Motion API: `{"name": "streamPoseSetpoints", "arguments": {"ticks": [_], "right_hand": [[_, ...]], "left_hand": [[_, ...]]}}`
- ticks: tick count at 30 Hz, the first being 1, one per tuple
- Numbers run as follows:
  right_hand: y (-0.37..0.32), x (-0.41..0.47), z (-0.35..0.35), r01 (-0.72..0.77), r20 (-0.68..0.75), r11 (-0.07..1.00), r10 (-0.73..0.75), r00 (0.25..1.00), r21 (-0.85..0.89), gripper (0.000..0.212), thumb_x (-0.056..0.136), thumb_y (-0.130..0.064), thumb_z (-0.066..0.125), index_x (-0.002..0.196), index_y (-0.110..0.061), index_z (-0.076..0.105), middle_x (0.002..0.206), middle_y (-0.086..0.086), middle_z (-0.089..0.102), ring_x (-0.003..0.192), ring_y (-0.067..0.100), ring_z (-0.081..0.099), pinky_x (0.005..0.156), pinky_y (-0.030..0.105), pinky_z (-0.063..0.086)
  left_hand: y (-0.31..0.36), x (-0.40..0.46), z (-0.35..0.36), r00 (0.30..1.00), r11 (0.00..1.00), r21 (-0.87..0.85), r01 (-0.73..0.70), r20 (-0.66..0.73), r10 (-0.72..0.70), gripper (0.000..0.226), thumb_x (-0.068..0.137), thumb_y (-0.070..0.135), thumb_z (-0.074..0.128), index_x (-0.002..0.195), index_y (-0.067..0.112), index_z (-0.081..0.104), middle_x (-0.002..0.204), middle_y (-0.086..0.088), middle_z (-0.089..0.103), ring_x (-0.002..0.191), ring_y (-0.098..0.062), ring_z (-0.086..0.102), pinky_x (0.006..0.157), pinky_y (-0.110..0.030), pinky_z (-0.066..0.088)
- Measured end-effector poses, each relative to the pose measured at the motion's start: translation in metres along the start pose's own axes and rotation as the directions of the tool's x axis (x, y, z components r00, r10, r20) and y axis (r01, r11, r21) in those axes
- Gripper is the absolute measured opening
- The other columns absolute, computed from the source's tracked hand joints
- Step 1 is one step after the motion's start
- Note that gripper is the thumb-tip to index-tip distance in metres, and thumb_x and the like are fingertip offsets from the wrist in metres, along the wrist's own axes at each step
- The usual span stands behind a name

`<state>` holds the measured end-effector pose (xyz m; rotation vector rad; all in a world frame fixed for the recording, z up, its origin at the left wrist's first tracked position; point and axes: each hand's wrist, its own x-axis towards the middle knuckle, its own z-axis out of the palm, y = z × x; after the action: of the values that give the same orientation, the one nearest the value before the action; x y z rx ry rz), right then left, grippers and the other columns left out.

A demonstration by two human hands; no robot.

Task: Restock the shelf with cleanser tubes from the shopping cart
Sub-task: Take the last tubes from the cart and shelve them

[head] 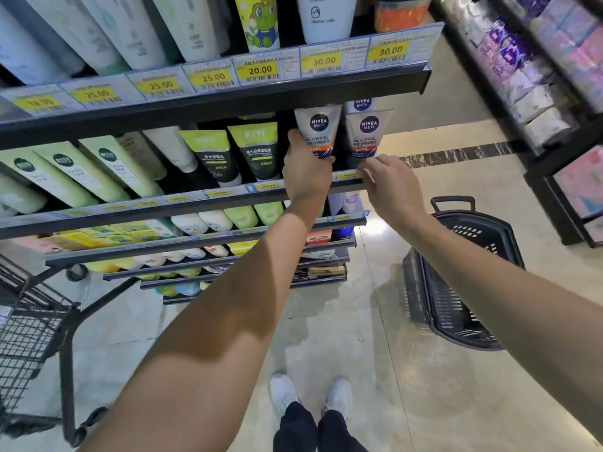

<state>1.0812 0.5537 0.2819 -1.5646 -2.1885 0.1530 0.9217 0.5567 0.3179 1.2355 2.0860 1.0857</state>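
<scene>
- Head view: the left hand [305, 172] has its fingers clamped around the lower end of a cleanser tube [317, 130] on the shelf [182, 199], at about 12 o'clock.
- Right hand [390, 184], fingers together, pinches at the foot of the neighbouring tube [367, 135]; what it grips I cannot tell.
- Risk: the glossy, tapering soft-plastic tubes stand on narrow caps, so a nudge could topple the row.
- Wire shopping cart [29, 321] sits at 8 o'clock.

single head view, close, angled forward and down over shelf [208, 197] and floor [375, 321]
</scene>
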Motion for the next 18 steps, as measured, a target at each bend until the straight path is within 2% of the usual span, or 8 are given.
{"name": "streamPoseSetpoints", "arguments": {"ticks": [8,14,18], "right_hand": [[0.002,0.000,0.003,-0.009,-0.015,0.999,0.009,1.000,0.035,0.017,0.104,-0.018,0.058,0.111,-0.010,0.071,0.103,0.010,0.072,0.091,0.035,0.061,0.068,0.043,0.053],[-0.004,0.000,-0.001,-0.046,0.022,0.998,0.045,0.999,0.038,0.017,0.104,-0.018,0.058,0.113,-0.009,0.070,0.106,0.012,0.071,0.094,0.034,0.059,0.067,0.034,0.040],[-0.009,-0.004,-0.010,-0.078,0.090,0.996,0.075,0.993,0.034,0.023,0.103,-0.021,0.058,0.123,-0.013,0.066,0.116,0.009,0.068,0.106,0.031,0.059,0.076,0.039,0.051]], "left_hand": [[-0.001,-0.005,0.006,0.999,0.997,0.076,0.032,-0.012,-0.031,0.064,0.081,0.018,0.086,0.125,0.010,0.040,0.119,-0.015,0.069,0.113,-0.041,0.066,0.091,-0.054,0.055],[0.002,-0.007,0.001,0.998,0.993,0.107,0.058,0.021,-0.061,0.060,0.083,0.025,0.084,0.123,0.009,0.042,0.123,-0.015,0.067,0.113,-0.041,0.065,0.087,-0.052,0.056],[0.002,-0.021,-0.010,0.999,0.993,0.117,0.019,0.036,-0.023,0.053,0.087,0.026,0.079,0.123,0.007,0.046,0.127,-0.016,0.064,0.115,-0.040,0.063,0.089,-0.053,0.056]]}}
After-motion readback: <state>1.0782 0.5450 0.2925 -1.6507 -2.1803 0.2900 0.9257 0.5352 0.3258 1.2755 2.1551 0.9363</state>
